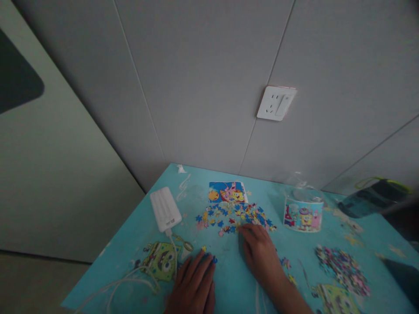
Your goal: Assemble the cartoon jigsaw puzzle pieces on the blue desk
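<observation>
My left hand lies flat on the table with its fingers stretched out. A yellow puzzle piece and a blue puzzle piece sit right at its fingertips. Further right, my right hand reaches to the near edge of a loose spread of small jigsaw pieces, mostly blue with yellow and red. Its fingers look extended, the thumb apart from the index finger, whose tip touches or hovers over a piece. Just behind the spread is a cartoon picture card. A few more pieces lie beside my right wrist.
A white power bank with a white cable is at the left. On the right stand a clear tub with a cartoon label and a dark bottle. A multicoloured piece heap lies nearer. Behind the table rises a wall.
</observation>
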`<state>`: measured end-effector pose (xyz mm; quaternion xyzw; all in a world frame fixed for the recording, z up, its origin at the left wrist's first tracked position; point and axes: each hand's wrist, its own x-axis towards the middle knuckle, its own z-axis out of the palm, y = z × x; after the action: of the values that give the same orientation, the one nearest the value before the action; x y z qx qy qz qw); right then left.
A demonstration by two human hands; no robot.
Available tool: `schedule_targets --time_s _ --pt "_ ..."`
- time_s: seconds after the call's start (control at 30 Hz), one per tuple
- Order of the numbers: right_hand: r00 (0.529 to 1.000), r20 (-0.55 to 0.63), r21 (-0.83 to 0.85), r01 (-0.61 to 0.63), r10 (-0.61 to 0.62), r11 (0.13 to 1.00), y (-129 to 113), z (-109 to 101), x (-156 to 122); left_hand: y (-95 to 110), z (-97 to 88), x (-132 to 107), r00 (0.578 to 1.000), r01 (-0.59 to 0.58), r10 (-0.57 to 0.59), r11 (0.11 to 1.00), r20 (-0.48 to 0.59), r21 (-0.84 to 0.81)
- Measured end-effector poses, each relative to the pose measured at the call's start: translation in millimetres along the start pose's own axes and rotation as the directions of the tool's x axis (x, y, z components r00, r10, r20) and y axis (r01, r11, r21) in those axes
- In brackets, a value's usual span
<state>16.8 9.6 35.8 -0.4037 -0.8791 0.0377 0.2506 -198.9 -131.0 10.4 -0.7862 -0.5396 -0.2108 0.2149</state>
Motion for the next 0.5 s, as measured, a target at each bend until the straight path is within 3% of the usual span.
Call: schedule_targets --time_s 0.5 --pt "0.999 -0.001 -0.122 0.036 -0.037 0.992 -9 2 -12 -3 7.2 -3 0.999 0.001 -0.001 1.000 -0.035 0.001"
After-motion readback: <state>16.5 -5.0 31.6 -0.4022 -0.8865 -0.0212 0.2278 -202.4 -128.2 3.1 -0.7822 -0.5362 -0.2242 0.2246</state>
